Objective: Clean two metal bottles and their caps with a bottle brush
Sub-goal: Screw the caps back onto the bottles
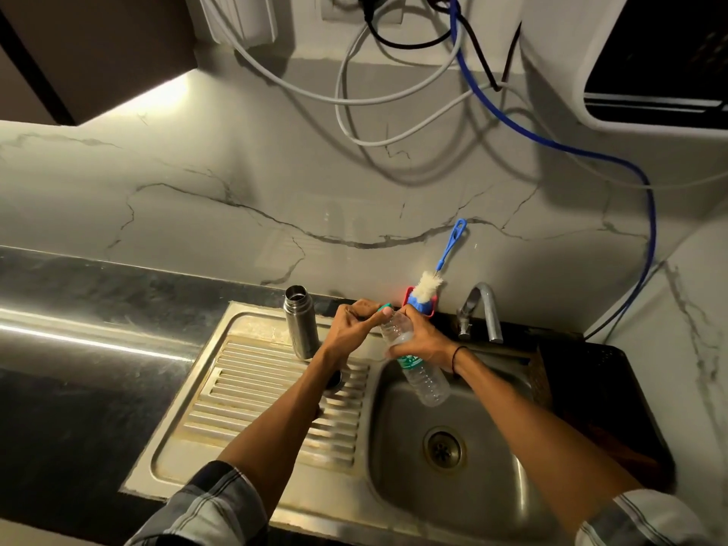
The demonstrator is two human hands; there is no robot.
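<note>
An open metal bottle stands upright at the back of the steel drainboard. My right hand grips a clear plastic bottle, tilted over the sink basin. My left hand pinches the teal cap at that bottle's mouth. A bottle brush with a blue handle and white bristles leans against the wall, bristles in a red and blue holder. A dark round object, partly hidden behind my left forearm, lies on the drainboard; what it is I cannot tell.
A curved metal tap rises behind the basin. The drain sits in the basin floor. A dark rack lies right of the sink. Dark countertop stretches left. White, black and blue cables hang on the marble wall.
</note>
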